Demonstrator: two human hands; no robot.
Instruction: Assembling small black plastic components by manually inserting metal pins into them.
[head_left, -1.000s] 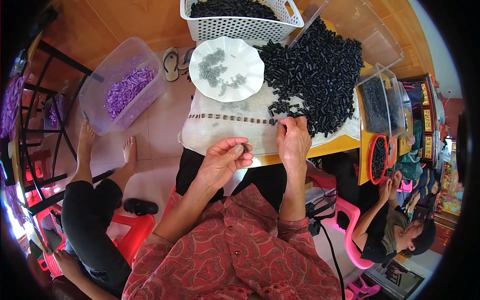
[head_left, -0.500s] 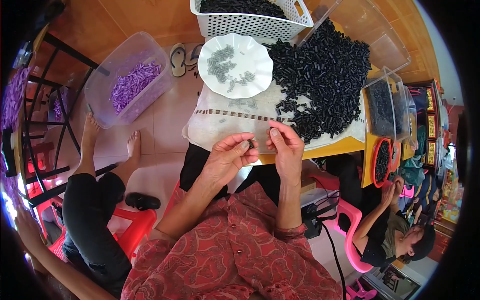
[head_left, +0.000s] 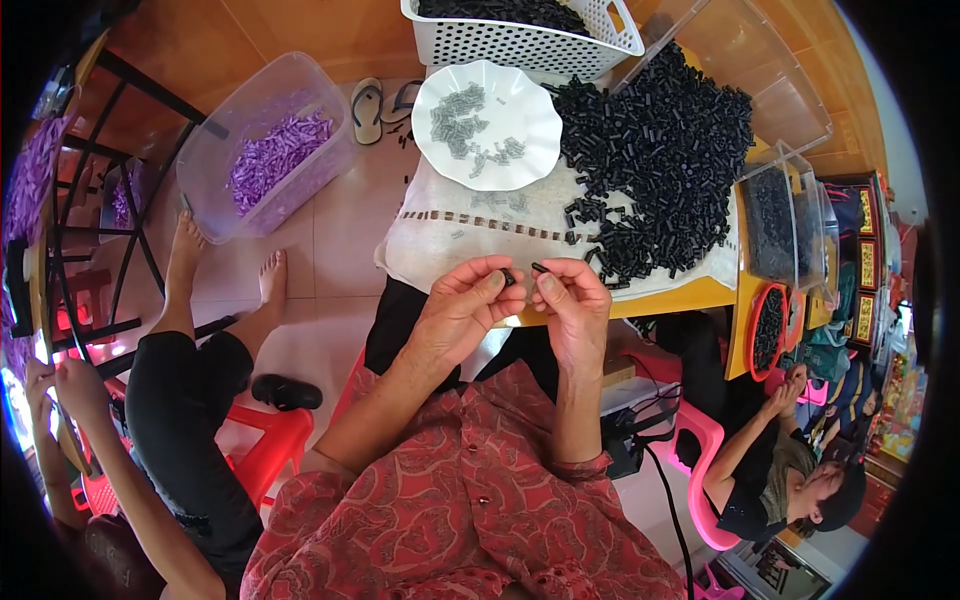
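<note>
Near the table's front edge, my left hand point(head_left: 468, 305) pinches a small black piece point(head_left: 508, 277) between thumb and fingertips. Close beside it, my right hand point(head_left: 570, 305) grips a short, thin black piece point(head_left: 541, 268) that points toward the left hand. The two pieces are a small gap apart. Beyond my hands, a white cloth point(head_left: 430, 238) covers the table. On it stands a white wavy-edged plate point(head_left: 540, 110) bearing small clear pieces point(head_left: 460, 125). A big heap of short black tubes point(head_left: 660, 160) spreads to the right of the plate.
A white perforated basket point(head_left: 520, 48) of black pieces stands at the back. Clear bins point(head_left: 770, 225) and a red-rimmed bowl point(head_left: 768, 330) are at the right. On the floor at left is a tub point(head_left: 335, 120) of purple pieces point(head_left: 280, 160). People sit on both sides.
My right hand has brought its black piece level with the left hand's piece and closer to it. At left, the other person's hands have come together.
</note>
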